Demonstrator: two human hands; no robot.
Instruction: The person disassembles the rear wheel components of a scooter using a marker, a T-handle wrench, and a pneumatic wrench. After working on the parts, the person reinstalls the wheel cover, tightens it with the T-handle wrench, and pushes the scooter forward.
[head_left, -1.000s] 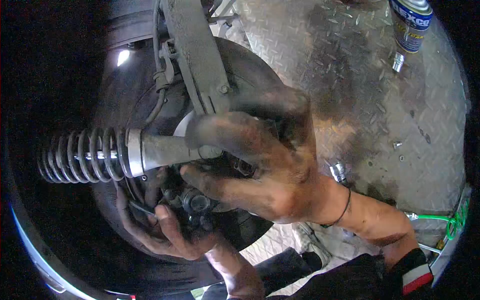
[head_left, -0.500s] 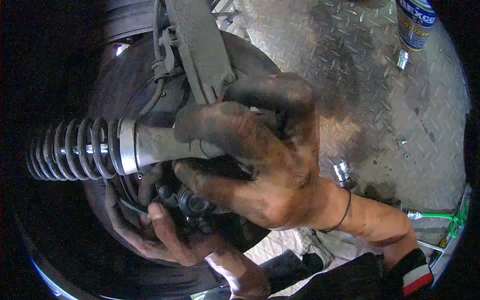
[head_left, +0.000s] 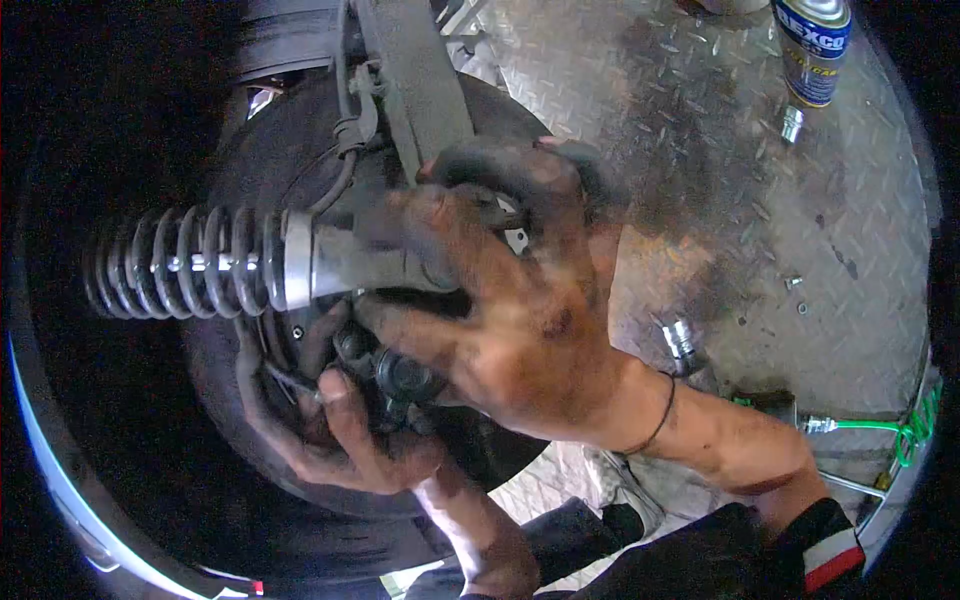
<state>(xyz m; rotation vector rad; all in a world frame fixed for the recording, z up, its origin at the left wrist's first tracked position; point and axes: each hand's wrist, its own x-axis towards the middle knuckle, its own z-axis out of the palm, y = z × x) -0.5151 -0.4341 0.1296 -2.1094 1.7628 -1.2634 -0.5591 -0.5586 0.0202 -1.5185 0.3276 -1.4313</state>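
My right hand [head_left: 530,340] reaches across the lower end of a suspension strut [head_left: 350,262], its darkened fingers curled round the bracket there; some fingertips are blurred or hidden. Below it, my left hand [head_left: 345,440] is closed beside a rounded metal brake part [head_left: 405,375]. A thin dark cable [head_left: 285,378] runs to its thumb tip, and the fingers behind are partly hidden. The black coil spring [head_left: 190,262] extends left from the strut's silver collar [head_left: 299,260]. Behind both hands is the dark wheel-side disc [head_left: 265,165].
A grey metal arm [head_left: 415,80] slants down from the top, with a hose [head_left: 345,150] beside it. On the chequered metal floor [head_left: 740,200] stand a spray can [head_left: 812,50] and silver sockets [head_left: 680,338]. A green coiled air hose [head_left: 870,426] lies at right. The car's body edge [head_left: 50,460] curves along the left.
The view has shifted, so the strut and spring appear farther right and higher. My right hand appears slightly left and up; both hands stay at the same parts.
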